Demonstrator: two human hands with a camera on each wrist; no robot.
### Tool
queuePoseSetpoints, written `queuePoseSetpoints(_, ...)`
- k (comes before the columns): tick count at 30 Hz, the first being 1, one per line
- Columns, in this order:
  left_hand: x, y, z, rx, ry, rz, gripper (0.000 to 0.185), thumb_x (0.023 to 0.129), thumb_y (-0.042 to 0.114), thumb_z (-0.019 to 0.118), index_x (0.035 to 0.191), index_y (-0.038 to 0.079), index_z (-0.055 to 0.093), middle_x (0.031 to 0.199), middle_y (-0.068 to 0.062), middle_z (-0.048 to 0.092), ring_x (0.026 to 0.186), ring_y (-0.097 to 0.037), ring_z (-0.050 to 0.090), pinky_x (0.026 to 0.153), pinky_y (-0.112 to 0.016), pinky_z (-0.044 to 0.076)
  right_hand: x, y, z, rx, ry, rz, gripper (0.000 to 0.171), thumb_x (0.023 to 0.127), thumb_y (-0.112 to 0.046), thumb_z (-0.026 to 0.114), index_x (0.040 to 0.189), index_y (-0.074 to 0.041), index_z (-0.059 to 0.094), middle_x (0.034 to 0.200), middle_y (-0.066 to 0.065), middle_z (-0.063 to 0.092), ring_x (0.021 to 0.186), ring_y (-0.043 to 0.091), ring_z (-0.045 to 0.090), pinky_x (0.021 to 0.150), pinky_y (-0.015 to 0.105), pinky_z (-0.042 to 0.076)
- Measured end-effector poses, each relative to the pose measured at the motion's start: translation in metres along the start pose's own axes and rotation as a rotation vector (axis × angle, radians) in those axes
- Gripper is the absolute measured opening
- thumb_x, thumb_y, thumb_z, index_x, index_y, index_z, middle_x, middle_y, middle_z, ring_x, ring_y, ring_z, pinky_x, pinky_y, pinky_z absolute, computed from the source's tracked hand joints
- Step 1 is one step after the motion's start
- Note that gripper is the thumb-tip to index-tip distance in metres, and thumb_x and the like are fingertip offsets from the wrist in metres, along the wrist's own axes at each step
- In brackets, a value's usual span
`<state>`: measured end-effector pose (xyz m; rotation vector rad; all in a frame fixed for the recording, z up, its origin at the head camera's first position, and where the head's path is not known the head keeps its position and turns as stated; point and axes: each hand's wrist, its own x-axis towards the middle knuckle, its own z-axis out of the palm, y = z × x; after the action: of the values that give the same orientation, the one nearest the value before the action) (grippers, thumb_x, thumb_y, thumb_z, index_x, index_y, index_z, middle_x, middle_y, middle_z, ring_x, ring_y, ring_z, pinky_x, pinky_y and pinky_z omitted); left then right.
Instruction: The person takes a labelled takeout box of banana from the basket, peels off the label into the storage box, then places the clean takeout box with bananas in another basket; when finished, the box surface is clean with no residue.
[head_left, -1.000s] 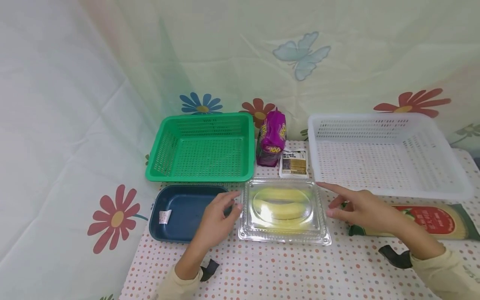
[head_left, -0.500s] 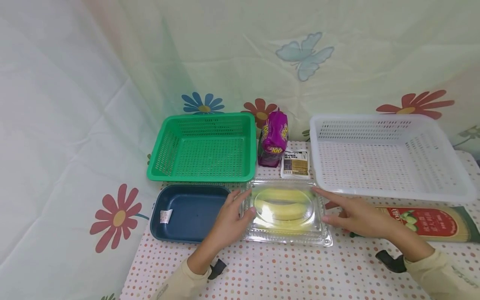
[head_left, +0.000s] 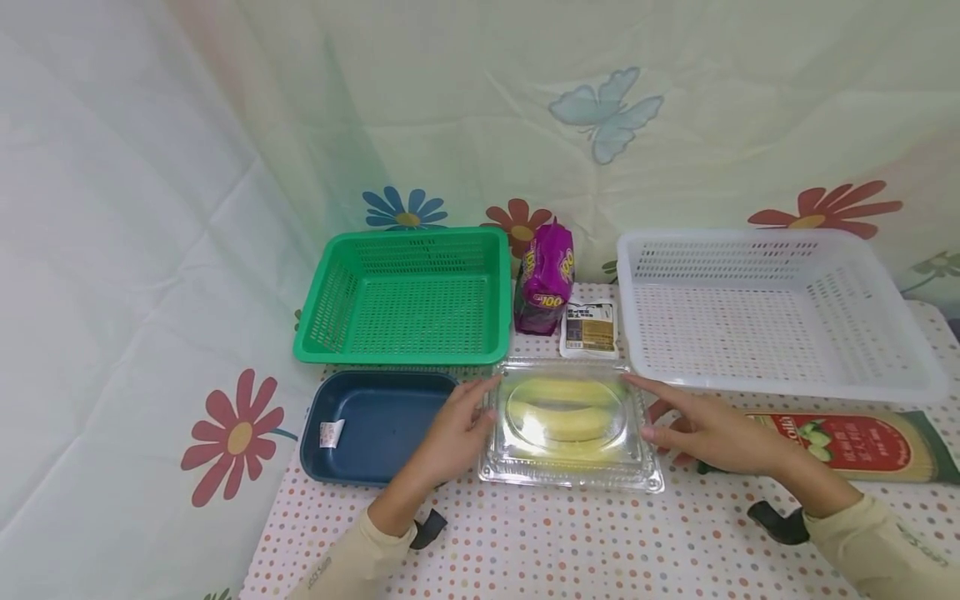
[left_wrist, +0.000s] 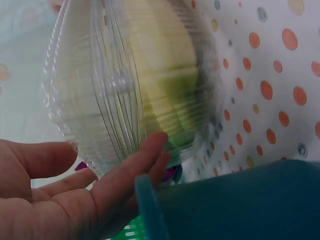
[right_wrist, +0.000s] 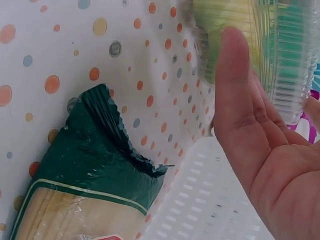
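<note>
A clear plastic clamshell box [head_left: 525, 468] with bananas [head_left: 572, 422] inside lies on the dotted tablecloth, lid down. My left hand [head_left: 454, 432] is at its left side, fingers fairly straight along the wall; in the left wrist view the fingertips [left_wrist: 155, 142] touch the ribbed plastic. On the opposite side, my right hand [head_left: 720, 427] has its index finger at the far right corner and its thumb lower on the edge. The right wrist view shows outstretched fingers [right_wrist: 234, 75] against the box's side. Neither hand is curled round the box.
Behind are a green basket [head_left: 495, 350], a purple bag [head_left: 546, 275], a small white-and-brown packet [head_left: 590, 330] and a white basket [head_left: 780, 385]. A dark blue tray [head_left: 375, 425] stands left, partly behind my left hand. A spaghetti pack [head_left: 862, 446] lies right, partly under my right forearm.
Both hands have moved inward to the box's sides. The left hand reached over the box's left edge half a second ago and has since drawn back slightly. The box has barely moved.
</note>
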<state>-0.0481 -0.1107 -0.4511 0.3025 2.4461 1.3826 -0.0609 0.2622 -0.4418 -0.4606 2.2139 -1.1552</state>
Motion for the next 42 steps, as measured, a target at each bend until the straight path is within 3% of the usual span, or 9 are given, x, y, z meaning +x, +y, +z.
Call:
queuePoseSetpoints(12, -0.017, 0.002, -0.009, -0.001, -0.042, -0.008, 0.054, 0.106, 0.028, 0.056, 0.157, 0.027, 0.040, 0.158, -0.013, 0.039, 0.120, -0.027, 0.064, 0.088, -0.037, 0.057, -0.009, -0.003, 0.000, 0.079, -0.057, -0.038, 0.071, 0.105, -0.025, 0.059, 0.164, -0.023, 0.021, 0.112, 0.017, 0.064, 0.079, 0.021, 0.071, 0.063, 0.039, 0.062)
queuePoseSetpoints(23, -0.035, 0.019, -0.024, -0.008, -0.049, 0.007, 0.052, 0.106, 0.037, 0.056, 0.156, 0.032, 0.042, 0.155, -0.009, 0.041, 0.115, -0.022, 0.066, 0.078, -0.033, 0.056, -0.020, -0.022, -0.011, 0.120, -0.114, -0.053, 0.065, 0.106, -0.021, 0.056, 0.163, -0.020, 0.024, 0.109, 0.019, 0.061, 0.083, 0.024, 0.070, 0.067, 0.040, 0.062)
queuePoseSetpoints(29, -0.041, 0.028, -0.032, -0.021, -0.028, 0.018, 0.051, 0.105, 0.039, 0.058, 0.154, 0.037, 0.044, 0.151, -0.004, 0.044, 0.108, -0.016, 0.067, 0.067, -0.029, 0.056, -0.023, -0.034, -0.019, 0.115, -0.107, -0.046, 0.060, 0.106, -0.022, 0.057, 0.160, -0.019, 0.032, 0.104, 0.017, 0.062, 0.082, 0.023, 0.070, 0.070, 0.035, 0.063)
queuePoseSetpoints(33, -0.043, 0.033, -0.039, -0.032, -0.002, 0.041, 0.050, 0.104, 0.038, 0.059, 0.152, 0.034, 0.047, 0.150, -0.003, 0.045, 0.102, -0.013, 0.068, 0.064, -0.028, 0.054, -0.023, -0.042, -0.022, 0.097, -0.096, -0.107, 0.059, 0.106, -0.018, 0.057, 0.159, -0.019, 0.033, 0.101, 0.016, 0.061, 0.079, 0.021, 0.068, 0.069, 0.035, 0.062)
queuePoseSetpoints(38, -0.043, 0.037, -0.050, -0.055, 0.043, 0.053, 0.049, 0.104, 0.033, 0.060, 0.152, 0.032, 0.049, 0.151, -0.002, 0.044, 0.099, -0.014, 0.068, 0.067, -0.028, 0.056, -0.016, -0.054, -0.024, 0.039, -0.056, -0.186, 0.060, 0.104, -0.016, 0.060, 0.159, -0.020, 0.034, 0.099, 0.012, 0.064, 0.076, 0.018, 0.070, 0.067, 0.035, 0.062)
queuePoseSetpoints(42, -0.039, 0.042, -0.060, -0.067, 0.099, 0.051, 0.048, 0.105, 0.028, 0.060, 0.151, 0.031, 0.050, 0.152, 0.001, 0.044, 0.100, -0.017, 0.067, 0.070, -0.030, 0.058, -0.005, -0.063, -0.025, 0.055, -0.043, -0.222, 0.062, 0.104, -0.013, 0.059, 0.160, -0.018, 0.032, 0.102, 0.017, 0.062, 0.077, 0.021, 0.072, 0.068, 0.035, 0.063)
